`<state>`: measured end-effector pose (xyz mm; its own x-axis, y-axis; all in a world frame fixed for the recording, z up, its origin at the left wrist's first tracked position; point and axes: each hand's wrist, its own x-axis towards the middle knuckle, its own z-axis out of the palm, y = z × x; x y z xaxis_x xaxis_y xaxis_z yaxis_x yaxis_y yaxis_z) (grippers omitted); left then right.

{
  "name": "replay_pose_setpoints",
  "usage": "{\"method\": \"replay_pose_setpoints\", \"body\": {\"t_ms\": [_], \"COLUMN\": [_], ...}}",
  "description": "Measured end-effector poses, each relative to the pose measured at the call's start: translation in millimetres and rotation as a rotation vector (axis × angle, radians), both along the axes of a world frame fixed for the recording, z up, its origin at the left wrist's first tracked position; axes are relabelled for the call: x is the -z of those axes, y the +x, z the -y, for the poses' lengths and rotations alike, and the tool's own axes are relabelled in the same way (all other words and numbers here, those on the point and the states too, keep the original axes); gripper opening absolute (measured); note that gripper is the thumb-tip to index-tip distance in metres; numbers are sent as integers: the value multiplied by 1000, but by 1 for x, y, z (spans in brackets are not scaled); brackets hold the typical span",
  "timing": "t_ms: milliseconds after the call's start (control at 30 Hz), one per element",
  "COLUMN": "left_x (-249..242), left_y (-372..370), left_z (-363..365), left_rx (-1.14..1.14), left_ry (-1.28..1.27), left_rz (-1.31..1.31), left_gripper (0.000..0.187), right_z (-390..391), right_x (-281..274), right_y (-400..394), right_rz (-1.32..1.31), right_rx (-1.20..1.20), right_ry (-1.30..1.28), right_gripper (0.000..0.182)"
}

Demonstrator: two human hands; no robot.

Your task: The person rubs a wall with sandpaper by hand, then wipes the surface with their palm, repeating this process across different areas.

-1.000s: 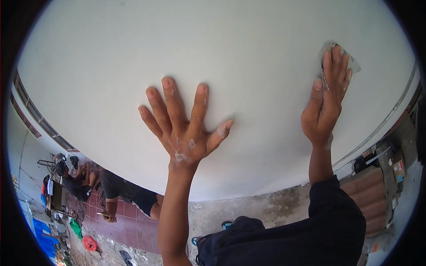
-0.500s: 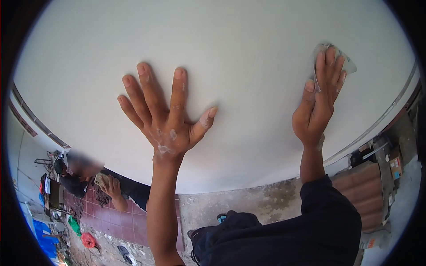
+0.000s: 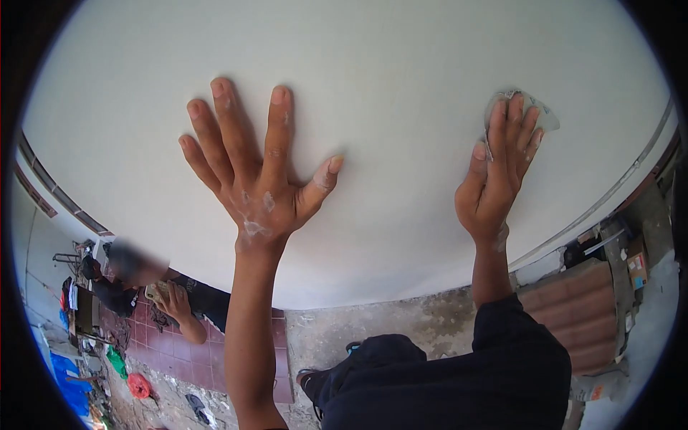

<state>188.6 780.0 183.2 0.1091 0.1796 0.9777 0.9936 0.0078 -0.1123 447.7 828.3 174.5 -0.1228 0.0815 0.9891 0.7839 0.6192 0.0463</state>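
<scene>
Pressing on white wall (image 3: 387, 215): left hand (image 3: 261, 193) flat, fingers spread, holding nothing; right hand (image 3: 494, 183) flattened over thin greyish sheet (image 3: 546, 119), pinning it.

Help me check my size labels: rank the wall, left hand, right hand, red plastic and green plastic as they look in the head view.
1. Wall
2. Left hand, fingers spread
3. Right hand
4. Red plastic and green plastic: too alike to rank
</scene>
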Motion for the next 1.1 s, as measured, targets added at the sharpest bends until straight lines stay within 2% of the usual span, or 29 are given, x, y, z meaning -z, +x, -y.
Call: {"method": "replay_pose_setpoints", "body": {"t_ms": [200,400,533,600,667,800,867,1000,1100], "left_x": [-3,2,2,-1,1,2,0,-1,1], "left_y": [-6,-4,-2,-4,-7,-12,-8,-9,-6], "left_z": [-8,0,-2,-7,-8,-5,-5,-9,-5], "left_rx": [38,16,24,19,24,11,25,36,33], "left_ry": [82,2,15,26,50,26,67,93,67], "left_rz": [-123,-24,-15,-21,-101,-91,-101,-115,-99], "left_gripper": [78,72,72,72,80,81,80,79,79], "right_z": [-20,-4,-13,-17,-14,-1,-2,-18,-17], "right_x": [-77,-13,-64,-84,-66,-7,-19,-79,-65], "right_y": [-1,-11,-11,-9,-9,-16,-14,-10,-7], "right_rz": [74,-12,2,90,67,16,18,77,44], "right_rx": [-32,-42,-111,-64,-67,-30,-42,-76,-109], "right_ry": [190,51,157,169,130,25,40,184,168], "right_gripper": [44,42,42,44,44,43,43,44,44]}}
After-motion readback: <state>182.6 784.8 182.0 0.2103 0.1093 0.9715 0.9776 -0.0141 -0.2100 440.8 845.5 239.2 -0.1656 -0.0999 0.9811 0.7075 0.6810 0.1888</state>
